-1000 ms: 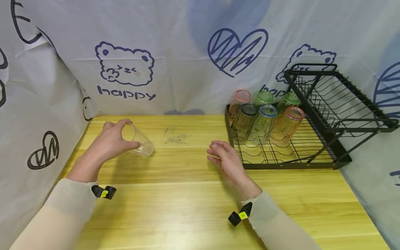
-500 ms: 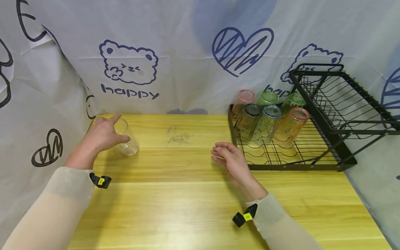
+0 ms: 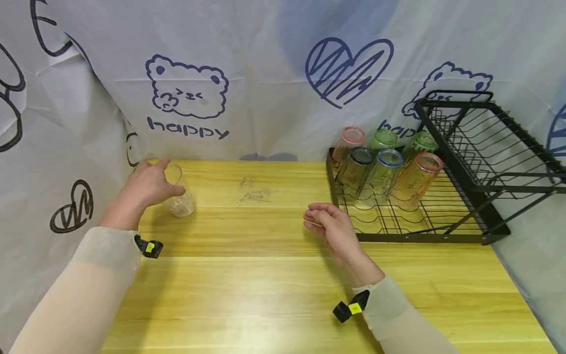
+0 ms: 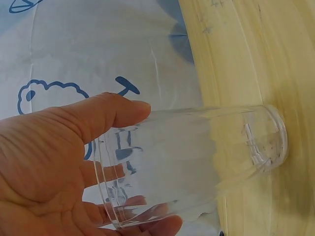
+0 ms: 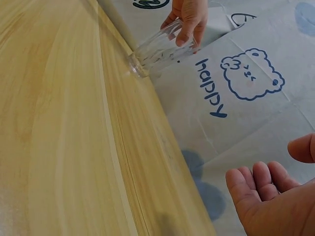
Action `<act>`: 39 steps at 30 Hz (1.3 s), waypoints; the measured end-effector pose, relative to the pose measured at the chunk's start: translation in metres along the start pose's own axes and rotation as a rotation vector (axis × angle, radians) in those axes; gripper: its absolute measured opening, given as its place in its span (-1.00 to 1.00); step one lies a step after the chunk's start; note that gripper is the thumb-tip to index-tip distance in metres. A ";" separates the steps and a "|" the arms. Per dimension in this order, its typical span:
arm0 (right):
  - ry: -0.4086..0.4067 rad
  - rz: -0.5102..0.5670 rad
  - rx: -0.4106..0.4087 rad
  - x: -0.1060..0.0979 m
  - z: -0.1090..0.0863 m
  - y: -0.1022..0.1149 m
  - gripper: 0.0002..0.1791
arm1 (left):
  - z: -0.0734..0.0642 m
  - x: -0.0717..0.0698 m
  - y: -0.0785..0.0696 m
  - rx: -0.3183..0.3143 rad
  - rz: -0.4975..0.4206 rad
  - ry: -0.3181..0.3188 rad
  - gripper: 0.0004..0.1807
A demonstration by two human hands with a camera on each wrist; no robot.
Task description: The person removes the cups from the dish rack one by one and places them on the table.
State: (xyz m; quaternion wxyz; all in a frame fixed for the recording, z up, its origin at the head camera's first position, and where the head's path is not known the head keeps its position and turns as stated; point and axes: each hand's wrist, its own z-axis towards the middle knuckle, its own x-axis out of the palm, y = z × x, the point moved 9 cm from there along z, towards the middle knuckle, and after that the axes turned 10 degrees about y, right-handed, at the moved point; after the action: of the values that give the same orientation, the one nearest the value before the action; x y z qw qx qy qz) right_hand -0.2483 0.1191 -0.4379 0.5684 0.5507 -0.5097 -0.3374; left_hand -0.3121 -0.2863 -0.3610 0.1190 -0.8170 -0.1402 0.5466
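At the back left of the table, my left hand [image 3: 148, 186] grips a clear drinking glass [image 3: 182, 205] near its rim. In the left wrist view the thumb [image 4: 123, 114] lies along one side of the glass [image 4: 182, 157], with the fingers around the other. Its thick base is down at the wooden tabletop, and nothing shows inside it. My right hand [image 3: 333, 228] hovers left of the black rack's front corner, fingers loosely bent and holding nothing. The right wrist view shows its palm side [image 5: 275, 206].
On the right stands a black two-tier wire rack [image 3: 442, 238]. Several upside-down tinted glasses, among them a blue-based one [image 3: 380, 174] and an orange one [image 3: 415, 184], occupy its lower tier. A printed cloth [image 3: 265, 98] hangs behind the wooden table [image 3: 247, 290].
My left hand has carried the glass leftward, and the glass has gone from tilted to nearly upright at the tabletop. The right hand has barely moved.
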 end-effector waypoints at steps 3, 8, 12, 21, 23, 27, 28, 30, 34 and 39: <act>0.000 -0.003 0.004 -0.001 0.000 0.000 -0.67 | 0.001 -0.002 0.001 -0.010 -0.009 -0.003 0.13; -0.004 0.002 -0.002 -0.001 0.000 0.001 -0.68 | 0.001 -0.003 0.005 -0.027 -0.001 -0.002 0.13; -0.007 0.005 -0.006 -0.003 0.000 0.002 -0.70 | 0.001 -0.001 0.005 -0.042 -0.002 0.009 0.14; -0.002 0.005 -0.003 -0.006 0.000 0.004 -0.69 | 0.000 0.001 0.001 -0.048 0.006 0.033 0.17; -0.001 0.005 -0.002 -0.006 0.000 0.004 -0.69 | 0.000 0.002 0.000 -0.047 0.015 0.043 0.18; -0.009 0.011 -0.004 -0.006 -0.001 0.004 -0.70 | 0.001 0.002 -0.003 -0.047 0.035 0.047 0.17; -0.012 0.013 -0.004 -0.006 -0.001 0.005 -0.70 | 0.001 0.002 -0.003 -0.048 0.036 0.046 0.17; -0.016 0.017 -0.005 -0.006 -0.001 0.006 -0.70 | 0.002 0.003 -0.004 -0.054 0.035 0.045 0.17; -0.018 0.018 -0.008 -0.007 -0.002 0.007 -0.71 | 0.003 0.003 -0.004 -0.058 0.030 0.044 0.17; -0.023 0.016 -0.015 -0.007 -0.002 0.007 -0.70 | 0.003 0.005 -0.004 -0.061 0.026 0.046 0.19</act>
State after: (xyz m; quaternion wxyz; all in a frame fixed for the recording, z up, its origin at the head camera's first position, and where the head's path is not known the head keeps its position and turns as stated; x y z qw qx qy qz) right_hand -0.2499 0.1274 -0.4326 0.5695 0.5384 -0.5178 -0.3430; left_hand -0.3135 -0.2808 -0.3654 0.0901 -0.8343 -0.1435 0.5246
